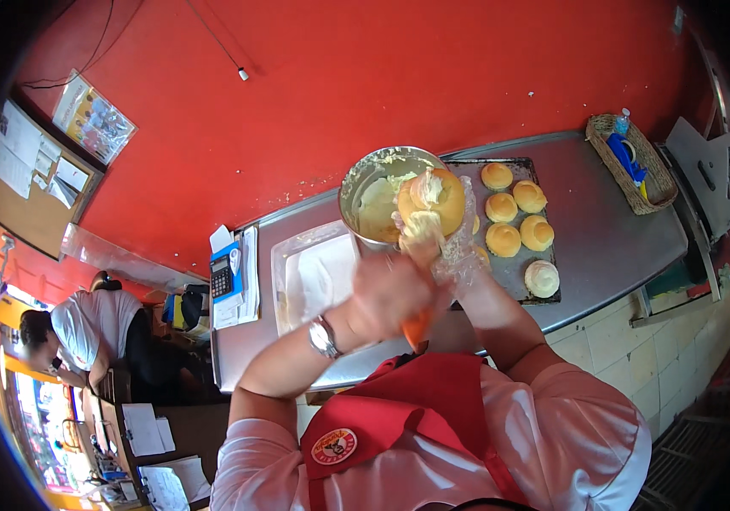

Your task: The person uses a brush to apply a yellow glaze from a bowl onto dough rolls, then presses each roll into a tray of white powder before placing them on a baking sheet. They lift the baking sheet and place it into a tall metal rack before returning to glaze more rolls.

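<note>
My left hand point(395, 294), smeared by motion and wearing a wristwatch point(324, 338), is closed round an orange-handled spreading tool point(417, 330). Its cream-covered end point(422, 228) is against or just in front of a large golden bun point(446, 200). My right hand point(464, 251), in a clear plastic glove, grips that bun from the right side. Pale cream sits on the bun. Both hands are at the right edge of a metal bowl point(349, 192) with cream inside and smeared along its rim.
To the right, a dark baking tray point(518, 266) bears several golden buns point(502, 208) and one cream-covered bun point(542, 278). A whitish plastic tub point(318, 272) stands left of my hands. Beyond are papers with a calculator point(222, 277) and a wicker basket point(650, 183). A person point(97, 328) bends at far left.
</note>
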### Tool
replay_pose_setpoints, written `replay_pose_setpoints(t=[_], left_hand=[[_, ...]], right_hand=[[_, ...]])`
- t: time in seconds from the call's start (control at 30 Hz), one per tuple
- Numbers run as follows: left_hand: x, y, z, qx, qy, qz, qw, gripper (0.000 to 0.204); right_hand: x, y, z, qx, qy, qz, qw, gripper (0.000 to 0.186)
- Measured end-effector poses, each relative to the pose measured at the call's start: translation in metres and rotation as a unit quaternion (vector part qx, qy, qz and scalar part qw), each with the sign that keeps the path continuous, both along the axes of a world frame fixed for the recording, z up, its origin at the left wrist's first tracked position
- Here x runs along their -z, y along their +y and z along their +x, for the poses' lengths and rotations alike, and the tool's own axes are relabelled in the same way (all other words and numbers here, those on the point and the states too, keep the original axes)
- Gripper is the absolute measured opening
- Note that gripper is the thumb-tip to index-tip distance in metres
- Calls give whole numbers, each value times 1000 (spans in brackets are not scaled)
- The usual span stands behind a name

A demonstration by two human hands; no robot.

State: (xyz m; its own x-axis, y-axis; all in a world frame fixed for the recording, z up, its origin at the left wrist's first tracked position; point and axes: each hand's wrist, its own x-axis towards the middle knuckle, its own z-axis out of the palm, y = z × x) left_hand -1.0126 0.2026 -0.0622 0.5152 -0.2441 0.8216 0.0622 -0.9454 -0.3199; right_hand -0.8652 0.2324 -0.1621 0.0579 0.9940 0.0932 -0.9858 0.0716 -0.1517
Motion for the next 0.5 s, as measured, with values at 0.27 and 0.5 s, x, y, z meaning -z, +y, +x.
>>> replay_pose_setpoints(t=[0.27, 0.5], left_hand=[[-44, 94, -30, -4, -317, -660, 681, 26], [14, -5, -30, -1, -36, -165, 986, 14]], right_hand=[[-27, -9, -29, 45, -39, 7, 998, 48], [-19, 24, -28, -180, 3, 143, 973, 61]])
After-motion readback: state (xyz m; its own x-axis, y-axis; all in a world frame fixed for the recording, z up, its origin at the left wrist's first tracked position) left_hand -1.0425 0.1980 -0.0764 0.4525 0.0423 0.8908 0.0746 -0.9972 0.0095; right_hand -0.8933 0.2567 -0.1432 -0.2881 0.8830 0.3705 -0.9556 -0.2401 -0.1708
